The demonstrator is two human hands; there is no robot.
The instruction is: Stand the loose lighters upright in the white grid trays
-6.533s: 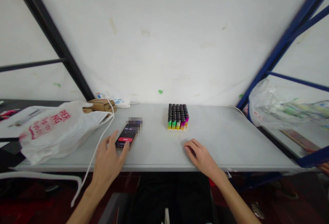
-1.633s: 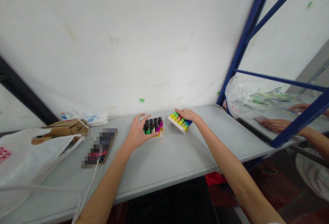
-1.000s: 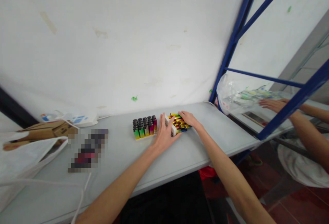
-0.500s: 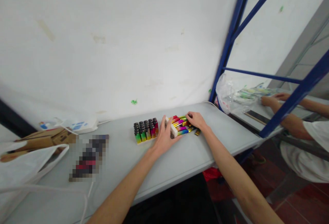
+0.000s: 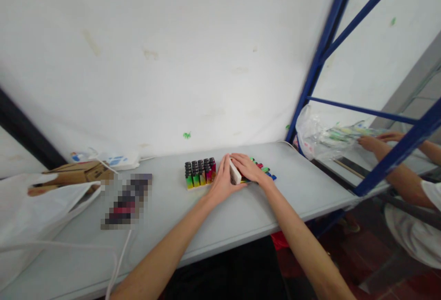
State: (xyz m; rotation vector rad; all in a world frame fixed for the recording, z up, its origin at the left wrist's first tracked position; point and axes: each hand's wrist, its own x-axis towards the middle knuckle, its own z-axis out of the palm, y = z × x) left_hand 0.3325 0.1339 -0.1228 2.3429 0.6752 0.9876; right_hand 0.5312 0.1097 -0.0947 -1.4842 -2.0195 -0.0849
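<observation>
A white tray (image 5: 235, 175) lies tipped on its side on the grey table (image 5: 206, 217), with several coloured lighters (image 5: 263, 170) spilling from it to the right. My left hand (image 5: 220, 183) presses its fingers against the tray's left side. My right hand (image 5: 248, 168) lies over the tray and the spilled lighters, fingers curled on them. Just left of my left hand stands a second tray of upright lighters (image 5: 200, 172) with black tops.
A phone (image 5: 127, 200) with a white cable (image 5: 117, 263), a white plastic bag (image 5: 37, 217), a cardboard box (image 5: 74, 173) and a power strip (image 5: 115, 160) occupy the left. A blue rack post (image 5: 319, 56) rises at right; beyond it another person's hands (image 5: 374, 143) work beside a clear bag (image 5: 320, 137).
Half the lighters were split off to the right and tipped over. In the last half second my right hand slid left over the tray, and the lighters spread further right.
</observation>
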